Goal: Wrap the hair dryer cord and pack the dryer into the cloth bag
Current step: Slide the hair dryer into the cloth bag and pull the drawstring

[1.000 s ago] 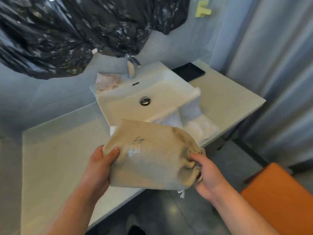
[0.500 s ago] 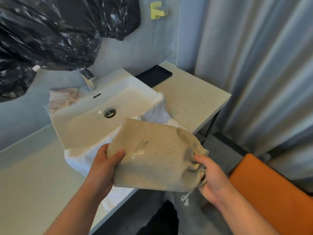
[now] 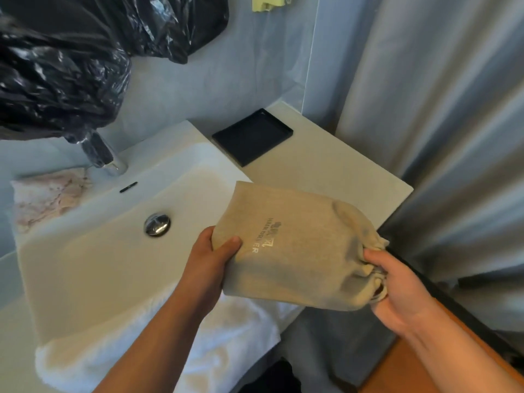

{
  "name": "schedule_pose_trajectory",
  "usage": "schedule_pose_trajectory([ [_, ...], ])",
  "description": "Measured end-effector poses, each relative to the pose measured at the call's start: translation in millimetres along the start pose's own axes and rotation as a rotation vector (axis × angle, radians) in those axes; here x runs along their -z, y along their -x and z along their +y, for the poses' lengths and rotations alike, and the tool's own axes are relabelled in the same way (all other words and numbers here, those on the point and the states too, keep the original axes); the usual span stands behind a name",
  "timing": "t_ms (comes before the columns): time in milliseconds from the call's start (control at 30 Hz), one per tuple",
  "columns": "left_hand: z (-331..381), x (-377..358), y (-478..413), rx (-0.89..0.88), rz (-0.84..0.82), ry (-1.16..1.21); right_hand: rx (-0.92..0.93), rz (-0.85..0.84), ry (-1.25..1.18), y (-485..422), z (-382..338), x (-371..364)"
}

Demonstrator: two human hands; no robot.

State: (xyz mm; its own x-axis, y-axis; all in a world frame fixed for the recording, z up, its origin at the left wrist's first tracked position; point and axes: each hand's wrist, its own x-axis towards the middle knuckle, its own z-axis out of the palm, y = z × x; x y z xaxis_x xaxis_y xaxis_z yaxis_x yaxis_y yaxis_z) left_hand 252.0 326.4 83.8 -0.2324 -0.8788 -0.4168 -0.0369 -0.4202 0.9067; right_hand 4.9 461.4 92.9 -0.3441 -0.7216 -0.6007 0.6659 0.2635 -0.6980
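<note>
Shifted right over the counter (image 3: pixel 326 165), cloth bag (image 3: pixel 292 251) remains in both hands' grip.

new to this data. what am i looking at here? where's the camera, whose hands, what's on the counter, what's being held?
There is no robot here: a person works with two bare hands. The single picture comes from a wide-angle camera worn on the person's head, looking forward and down, so the arms enter from the bottom edge.

The left hand grips the closed bottom end of a beige cloth bag printed "HAIR DRYER". The right hand pinches its gathered drawstring mouth. The bag bulges as if full, but the dryer itself is not visible.

Below is a white sink with a chrome drain and a faucet. A white towel hangs over its front edge, and a pinkish cloth lies at its back left. On the pale countertop sits an empty black tray. Black plastic sheeting hangs above; grey curtains are on the right.
</note>
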Motion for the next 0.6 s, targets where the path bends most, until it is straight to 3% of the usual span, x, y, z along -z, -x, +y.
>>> schedule_pose_trajectory([
  [600,30.3,-69.2,-73.7,0.010,0.247,0.102,-0.103,-0.102,0.155,-127.3,-105.9,-17.3],
])
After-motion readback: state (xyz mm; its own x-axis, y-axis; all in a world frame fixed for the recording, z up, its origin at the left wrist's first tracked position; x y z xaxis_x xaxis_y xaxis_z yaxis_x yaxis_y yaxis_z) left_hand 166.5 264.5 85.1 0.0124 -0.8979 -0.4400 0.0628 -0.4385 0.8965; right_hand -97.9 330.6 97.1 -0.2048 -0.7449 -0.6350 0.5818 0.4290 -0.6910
